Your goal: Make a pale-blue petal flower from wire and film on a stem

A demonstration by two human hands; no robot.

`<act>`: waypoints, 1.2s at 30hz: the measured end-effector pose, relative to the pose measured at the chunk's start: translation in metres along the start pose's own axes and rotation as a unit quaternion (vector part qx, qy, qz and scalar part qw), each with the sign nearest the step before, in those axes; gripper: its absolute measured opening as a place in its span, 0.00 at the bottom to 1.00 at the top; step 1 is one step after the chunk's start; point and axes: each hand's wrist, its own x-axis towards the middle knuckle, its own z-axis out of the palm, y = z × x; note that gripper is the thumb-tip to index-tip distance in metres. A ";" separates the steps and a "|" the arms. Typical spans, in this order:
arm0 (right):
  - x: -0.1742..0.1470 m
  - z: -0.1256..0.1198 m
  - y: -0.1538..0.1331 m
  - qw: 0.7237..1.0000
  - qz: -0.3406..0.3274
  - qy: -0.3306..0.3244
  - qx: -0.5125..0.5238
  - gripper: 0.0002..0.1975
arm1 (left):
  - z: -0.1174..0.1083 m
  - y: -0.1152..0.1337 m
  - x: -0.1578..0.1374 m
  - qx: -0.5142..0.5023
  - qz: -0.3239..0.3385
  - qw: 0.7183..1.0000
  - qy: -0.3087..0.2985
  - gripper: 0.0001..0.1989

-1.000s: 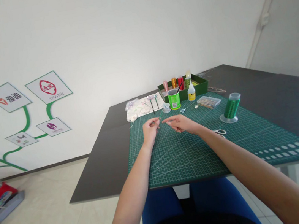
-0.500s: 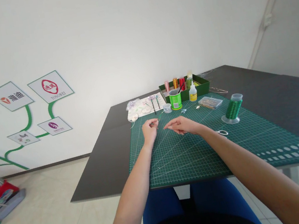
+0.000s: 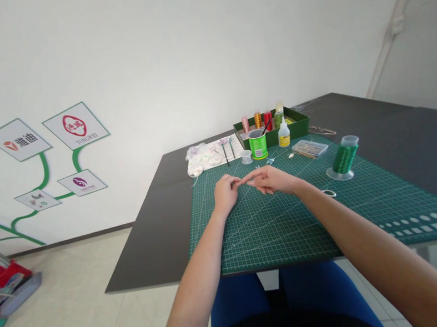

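Note:
My left hand (image 3: 226, 193) is closed in a pinch above the green cutting mat (image 3: 273, 233). Half a second ago a thin green strand stuck out of this pinch; now the fingers mostly hide it. My right hand (image 3: 270, 180) meets it from the right, index finger stretched and its tip at the left fingertips, thumb and other fingers drawn together. Whatever the right fingers hold is too fine to make out. To the right of the hands stands a spool of green thread (image 3: 345, 157). White-handled scissors (image 3: 328, 193) lie partly hidden beneath my right forearm.
Behind the hands are a green can (image 3: 258, 145), a small clear round container (image 3: 246, 157), a glue bottle (image 3: 283, 134) and a clear flat case (image 3: 310, 148). A dark green box (image 3: 300, 125) holds several thread spools. At back left, white paper (image 3: 204, 157) carries pale pieces and two thin dark sticks.
My hands have come together: the left moved slightly right, and the right fingertips now meet it. The green strand above the left fingers no longer shows. The view has shifted slightly.

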 end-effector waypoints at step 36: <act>-0.011 -0.033 0.003 0.993 0.040 0.070 0.089 0.26 | -0.005 0.014 0.000 -0.038 0.136 0.980 -0.138 0.08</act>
